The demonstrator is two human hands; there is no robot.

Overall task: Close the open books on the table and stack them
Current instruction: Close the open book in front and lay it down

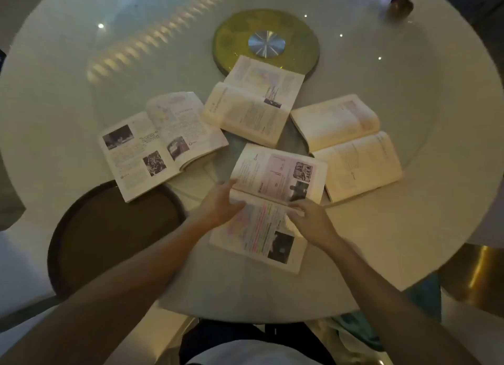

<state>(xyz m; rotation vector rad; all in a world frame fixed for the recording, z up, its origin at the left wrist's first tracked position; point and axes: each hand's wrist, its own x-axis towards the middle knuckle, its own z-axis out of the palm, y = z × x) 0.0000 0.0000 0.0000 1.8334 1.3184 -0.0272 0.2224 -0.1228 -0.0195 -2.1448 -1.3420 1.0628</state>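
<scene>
A round, glossy white table (409, 228) fills the frame, a dull-gold disc with a silver hub (266, 44) at its upper centre and a dark round stool seat (109, 236) showing below its lower-left edge. Four paperback books lie open on it in a loose fan: an illustrated book with black-and-white photographs (161, 143) at centre left, a thick cream-paged book (251, 103) at upper centre overlapping the disc, another thick cream-paged book (349, 146) at centre right, and, nearest the person, an open textbook with pink-highlighted pages (270, 203) at lower centre. None is closed yet, so the first closing appears to be in hand. The left hand (221, 206) rests on the near book's left edge at the spine fold, thumb and fingers curled around the page edge in a loose hold. The right hand (311, 220) lies on the right-hand side at the fold, fingers bent; whether it pinches pages cannot be told. The next move likely calls for folding the far half toward the person, onto the near half, then setting the closed book down as the base of the stack.
</scene>
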